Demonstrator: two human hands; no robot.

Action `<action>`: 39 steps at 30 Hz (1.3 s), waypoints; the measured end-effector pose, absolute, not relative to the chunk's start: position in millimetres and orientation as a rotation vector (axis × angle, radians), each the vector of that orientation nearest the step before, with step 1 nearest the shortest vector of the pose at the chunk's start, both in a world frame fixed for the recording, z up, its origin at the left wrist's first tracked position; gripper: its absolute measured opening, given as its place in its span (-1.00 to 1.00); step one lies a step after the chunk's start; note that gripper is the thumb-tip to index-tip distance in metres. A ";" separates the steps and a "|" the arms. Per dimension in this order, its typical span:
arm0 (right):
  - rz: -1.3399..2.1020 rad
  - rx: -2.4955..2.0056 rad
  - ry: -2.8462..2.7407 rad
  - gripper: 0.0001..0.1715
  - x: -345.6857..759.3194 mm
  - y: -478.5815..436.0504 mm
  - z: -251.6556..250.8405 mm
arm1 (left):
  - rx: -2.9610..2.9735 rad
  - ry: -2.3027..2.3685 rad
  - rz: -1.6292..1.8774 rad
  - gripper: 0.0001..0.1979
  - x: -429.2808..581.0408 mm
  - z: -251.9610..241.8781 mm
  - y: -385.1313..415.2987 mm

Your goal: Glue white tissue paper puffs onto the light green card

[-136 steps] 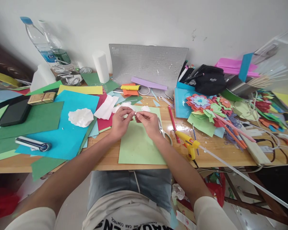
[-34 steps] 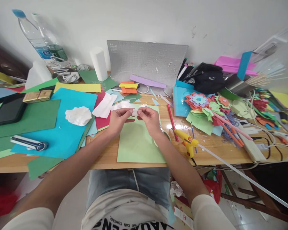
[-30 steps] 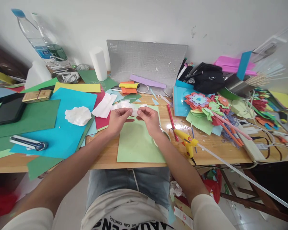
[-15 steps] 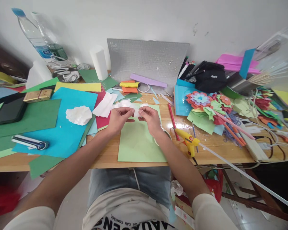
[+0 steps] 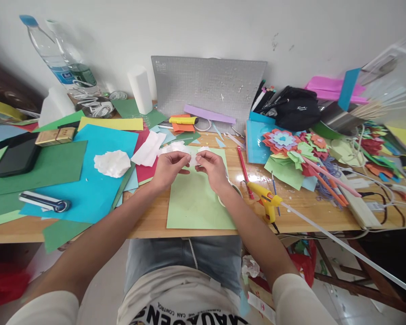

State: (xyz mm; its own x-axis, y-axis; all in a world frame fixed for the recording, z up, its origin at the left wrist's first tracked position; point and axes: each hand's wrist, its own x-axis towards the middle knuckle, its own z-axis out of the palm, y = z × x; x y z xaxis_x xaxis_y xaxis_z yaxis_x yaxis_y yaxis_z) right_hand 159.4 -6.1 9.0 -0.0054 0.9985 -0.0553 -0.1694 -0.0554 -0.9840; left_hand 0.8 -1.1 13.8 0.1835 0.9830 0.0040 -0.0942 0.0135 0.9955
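Note:
Above a light green sheet of paper (image 5: 196,205), my left hand (image 5: 170,169) and my right hand (image 5: 212,170) face each other with a narrow gap between. Each pinches thumb against index finger on a small piece of white tissue paper (image 5: 193,160), which spans the gap. Just behind my left hand lies some crumpled white tissue (image 5: 174,147). A flat white tissue piece (image 5: 147,150) rests to its left, and a white tissue wad (image 5: 113,164) sits on the blue paper (image 5: 84,192). My right forearm partly hides a roll of tape (image 5: 236,189).
At right are a yellow glue gun (image 5: 266,198) with a long glue stick, a red pencil-like stick (image 5: 245,171) and layered paper flowers (image 5: 281,140). A grey cutting mat (image 5: 209,83) leans on the wall behind a yellow cutter (image 5: 183,120). A stapler (image 5: 43,201) lies left.
Both hands stay almost in place, still pinching the white tissue piece; their fingertips look very slightly farther apart. The view has shifted a little.

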 end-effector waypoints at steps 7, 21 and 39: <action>0.701 -1.305 -1.233 -0.70 158.2 -9.8 9.8 | 1.329 1.075 1.233 -0.69 2.9 9.1 -2.6; 1.276 -1.076 -1.082 -0.72 153.1 -9.2 7.5 | 1.719 1.212 1.324 -0.80 0.3 4.9 -2.8; 1.250 -1.105 -1.080 -0.71 151.4 -9.7 5.8 | 1.440 1.152 1.269 -0.77 2.5 4.1 -0.8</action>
